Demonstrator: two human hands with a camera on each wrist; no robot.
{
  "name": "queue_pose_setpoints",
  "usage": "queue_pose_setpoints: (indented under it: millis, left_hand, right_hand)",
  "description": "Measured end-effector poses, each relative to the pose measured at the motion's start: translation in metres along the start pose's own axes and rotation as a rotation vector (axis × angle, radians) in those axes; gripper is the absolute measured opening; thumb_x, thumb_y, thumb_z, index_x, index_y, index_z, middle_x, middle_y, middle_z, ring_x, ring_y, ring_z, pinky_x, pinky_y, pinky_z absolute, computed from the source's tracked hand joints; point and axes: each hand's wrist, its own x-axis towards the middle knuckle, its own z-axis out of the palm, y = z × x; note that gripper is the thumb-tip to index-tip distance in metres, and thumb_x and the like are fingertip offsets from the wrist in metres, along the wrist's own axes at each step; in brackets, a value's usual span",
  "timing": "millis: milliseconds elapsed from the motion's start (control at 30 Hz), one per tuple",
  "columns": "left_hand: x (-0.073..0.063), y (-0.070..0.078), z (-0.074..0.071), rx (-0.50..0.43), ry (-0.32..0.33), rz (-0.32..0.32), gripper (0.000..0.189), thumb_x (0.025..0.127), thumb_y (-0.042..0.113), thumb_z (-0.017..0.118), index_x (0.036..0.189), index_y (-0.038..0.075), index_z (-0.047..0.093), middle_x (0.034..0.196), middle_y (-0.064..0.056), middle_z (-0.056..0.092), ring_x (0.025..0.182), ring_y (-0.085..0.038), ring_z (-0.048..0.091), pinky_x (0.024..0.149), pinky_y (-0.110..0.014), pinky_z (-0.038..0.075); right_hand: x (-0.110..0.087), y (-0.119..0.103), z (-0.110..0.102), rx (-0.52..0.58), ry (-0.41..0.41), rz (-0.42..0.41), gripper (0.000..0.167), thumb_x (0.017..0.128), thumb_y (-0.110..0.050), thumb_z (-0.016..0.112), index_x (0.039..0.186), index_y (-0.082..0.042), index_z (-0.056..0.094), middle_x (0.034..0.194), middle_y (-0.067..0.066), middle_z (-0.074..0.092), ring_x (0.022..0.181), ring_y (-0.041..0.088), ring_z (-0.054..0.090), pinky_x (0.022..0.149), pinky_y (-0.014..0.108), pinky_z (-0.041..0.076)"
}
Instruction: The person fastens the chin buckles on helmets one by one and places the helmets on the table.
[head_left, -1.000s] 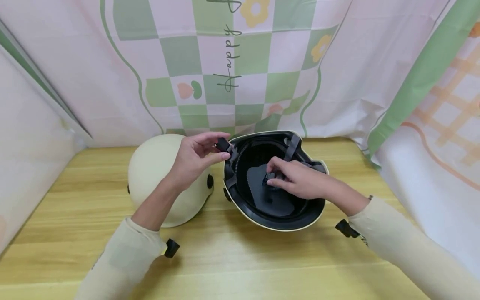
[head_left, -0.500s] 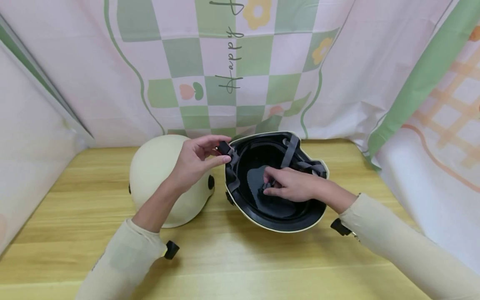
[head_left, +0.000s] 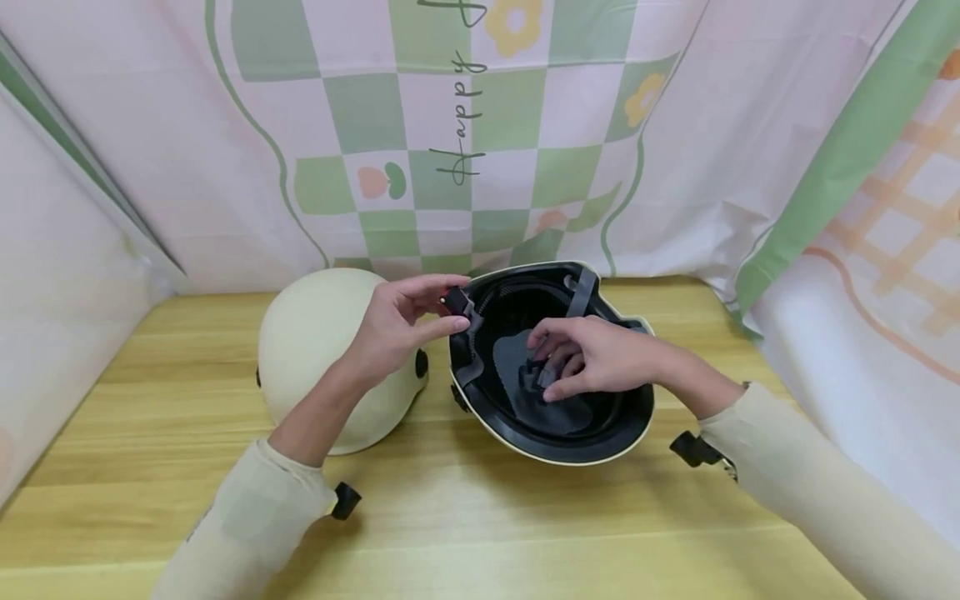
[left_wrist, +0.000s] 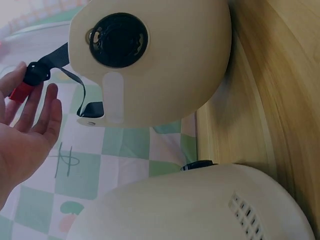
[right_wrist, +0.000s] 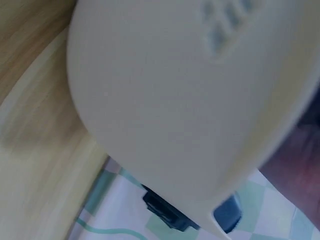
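Observation:
A cream helmet (head_left: pixel 551 454) lies with its black inside facing up. My left hand (head_left: pixel 386 333) pinches the black-and-red buckle (left_wrist: pixel 30 80) on one chin strap, just outside the helmet's left rim. My right hand (head_left: pixel 600 354) is inside the shell, its fingers curved around the other grey chin strap (head_left: pixel 549 375). That strap's dark end piece (head_left: pixel 529 377) shows left of the thumb, which stands a little apart from the fingers. In the right wrist view the shell covers most of the hand.
A second cream helmet (head_left: pixel 315 333) stands dome up to the left, close under my left forearm. Both rest on a wooden table (head_left: pixel 450 533). A green-and-white checkered curtain (head_left: pixel 510 125) hangs behind; white cloth (head_left: pixel 67 250) flanks the left side.
My right thumb and fingertips have spread from their tighter pinch on the strap end, and the hand has shifted slightly. My left hand keeps its buckle and has drifted slightly right.

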Motion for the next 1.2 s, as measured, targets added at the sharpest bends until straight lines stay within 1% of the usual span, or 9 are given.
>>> queue_pose_setpoints:
  millis: [100, 267, 400, 533, 600, 800, 967, 1100, 1200]
  left_hand:
    - [0.001, 0.000, 0.004, 0.026, -0.020, -0.010, 0.040, 0.086, -0.015, 0.074, 0.125, -0.015, 0.066, 0.107, -0.007, 0.072, 0.085, -0.017, 0.068, 0.086, -0.030, 0.056]
    - [0.001, 0.000, 0.009, 0.095, -0.052, -0.019, 0.039, 0.087, -0.011, 0.076, 0.125, -0.011, 0.068, 0.115, -0.024, 0.070, 0.086, -0.021, 0.069, 0.086, -0.029, 0.056]
    - [0.002, -0.002, 0.012, 0.136, -0.082, -0.013, 0.039, 0.087, -0.009, 0.077, 0.125, -0.009, 0.069, 0.113, -0.023, 0.071, 0.084, -0.023, 0.069, 0.084, -0.031, 0.056]
    - [0.003, -0.005, 0.015, 0.147, -0.112, -0.004, 0.040, 0.087, -0.007, 0.078, 0.126, -0.007, 0.070, 0.106, -0.017, 0.072, 0.084, -0.024, 0.069, 0.084, -0.036, 0.056]
    - [0.003, -0.006, 0.016, 0.147, -0.128, 0.002, 0.040, 0.088, -0.006, 0.078, 0.127, -0.006, 0.069, 0.108, -0.018, 0.071, 0.086, -0.025, 0.068, 0.084, -0.036, 0.056]
    - [0.002, -0.005, 0.019, 0.185, -0.161, 0.009, 0.042, 0.088, -0.005, 0.078, 0.129, -0.005, 0.068, 0.114, -0.018, 0.071, 0.093, -0.023, 0.067, 0.085, -0.038, 0.054]
    - [0.001, -0.006, 0.020, 0.211, -0.164, -0.012, 0.041, 0.090, -0.002, 0.078, 0.129, -0.003, 0.069, 0.115, -0.016, 0.072, 0.094, -0.022, 0.066, 0.086, -0.037, 0.053]
    - [0.002, -0.007, 0.020, 0.224, -0.162, -0.020, 0.041, 0.089, -0.001, 0.079, 0.129, -0.003, 0.069, 0.116, -0.018, 0.072, 0.094, -0.022, 0.066, 0.087, -0.038, 0.054]
    - [0.002, -0.008, 0.020, 0.233, -0.158, -0.022, 0.041, 0.089, 0.000, 0.079, 0.129, -0.002, 0.070, 0.114, -0.016, 0.072, 0.095, -0.021, 0.067, 0.087, -0.038, 0.054]
  right_hand:
    - [-0.003, -0.004, -0.003, 0.023, 0.009, -0.014, 0.050, 0.095, -0.022, 0.078, 0.133, 0.004, 0.058, 0.122, 0.014, 0.069, 0.105, 0.021, 0.071, 0.089, 0.032, 0.059]
    - [-0.003, -0.009, -0.002, -0.039, 0.115, -0.063, 0.026, 0.097, 0.000, 0.069, 0.122, 0.004, 0.065, 0.111, 0.012, 0.073, 0.095, 0.019, 0.073, 0.081, 0.031, 0.060]
    - [-0.003, -0.010, 0.000, -0.165, 0.231, -0.080, 0.020, 0.091, 0.009, 0.071, 0.108, -0.001, 0.073, 0.099, 0.006, 0.075, 0.085, 0.014, 0.072, 0.074, 0.032, 0.060]
    - [-0.003, -0.012, 0.001, -0.271, 0.296, -0.089, 0.016, 0.089, 0.004, 0.076, 0.100, -0.008, 0.076, 0.093, 0.000, 0.075, 0.080, 0.010, 0.068, 0.073, 0.036, 0.059]
    - [-0.003, -0.013, 0.001, -0.281, 0.312, -0.094, 0.017, 0.089, 0.002, 0.077, 0.102, -0.009, 0.076, 0.090, -0.003, 0.073, 0.077, 0.009, 0.065, 0.071, 0.034, 0.057]
    - [-0.005, -0.013, -0.003, -0.131, 0.292, -0.128, 0.028, 0.095, 0.006, 0.067, 0.121, -0.003, 0.071, 0.081, -0.001, 0.061, 0.065, 0.013, 0.056, 0.063, 0.027, 0.048]
    - [-0.007, -0.010, -0.005, 0.080, 0.243, -0.046, 0.025, 0.098, 0.007, 0.057, 0.118, 0.002, 0.072, 0.067, 0.000, 0.051, 0.054, 0.011, 0.048, 0.054, 0.024, 0.042]
    - [-0.009, -0.010, -0.006, 0.195, 0.258, 0.011, 0.021, 0.099, 0.005, 0.059, 0.116, 0.005, 0.071, 0.069, 0.006, 0.053, 0.053, 0.015, 0.052, 0.056, 0.029, 0.053]
    - [-0.010, -0.010, -0.007, 0.219, 0.278, 0.017, 0.020, 0.098, 0.005, 0.062, 0.116, 0.007, 0.071, 0.076, 0.010, 0.061, 0.056, 0.020, 0.062, 0.060, 0.032, 0.057]
